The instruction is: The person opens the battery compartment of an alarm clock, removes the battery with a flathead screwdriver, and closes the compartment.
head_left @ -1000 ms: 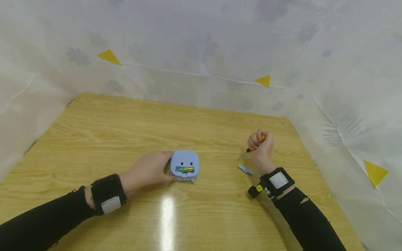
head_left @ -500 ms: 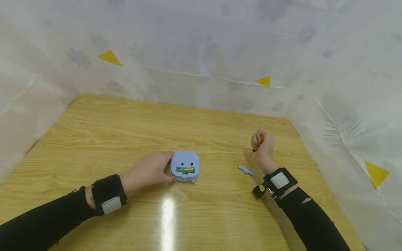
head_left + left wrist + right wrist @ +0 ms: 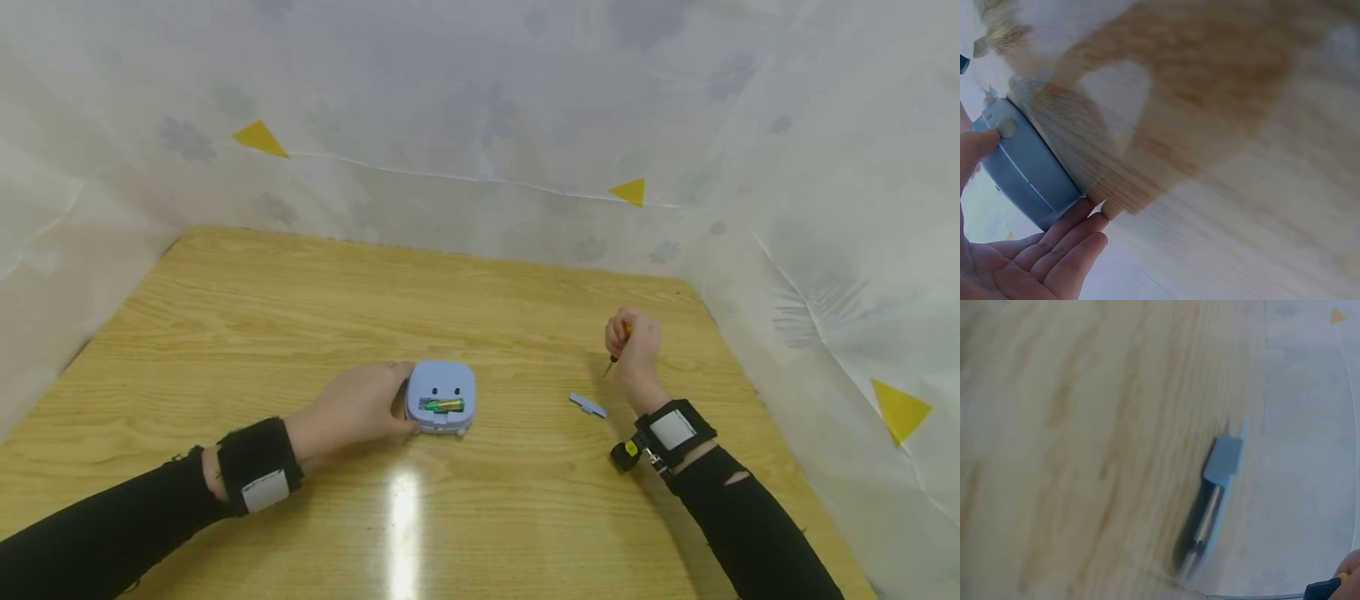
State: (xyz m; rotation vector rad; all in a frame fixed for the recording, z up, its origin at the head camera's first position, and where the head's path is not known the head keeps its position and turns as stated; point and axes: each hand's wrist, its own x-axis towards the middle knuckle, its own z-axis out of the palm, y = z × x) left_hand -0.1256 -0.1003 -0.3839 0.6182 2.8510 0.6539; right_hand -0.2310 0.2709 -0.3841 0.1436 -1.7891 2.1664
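My left hand (image 3: pixel 358 404) holds a light-blue rounded box-shaped device (image 3: pixel 441 375) on the table, its thumb on one side and fingers on the other. Two dark round holes show on the device's upper face. Below them, a green-and-gold battery (image 3: pixel 447 406) lies in an uncovered compartment. In the left wrist view the thumb presses near a round pale knob on the device's side (image 3: pixel 1029 169). My right hand (image 3: pixel 636 346) grips a small screwdriver (image 3: pixel 611 365), thin shaft pointing down; the fingers hide most of its yellow handle. A blue battery cover (image 3: pixel 588 406) lies just left of the right wrist.
The wood-grain table (image 3: pixel 337 283) runs back to a pale floral curtain (image 3: pixel 465 92). Yellow triangular flags hang on a string across it. A black wrist strap with a small camera (image 3: pixel 624 455) sits near the right hand.
My right hand has shifted a little to the right with the screwdriver, away from the battery cover; the shaft now points more steeply down. The left hand and device stay put.
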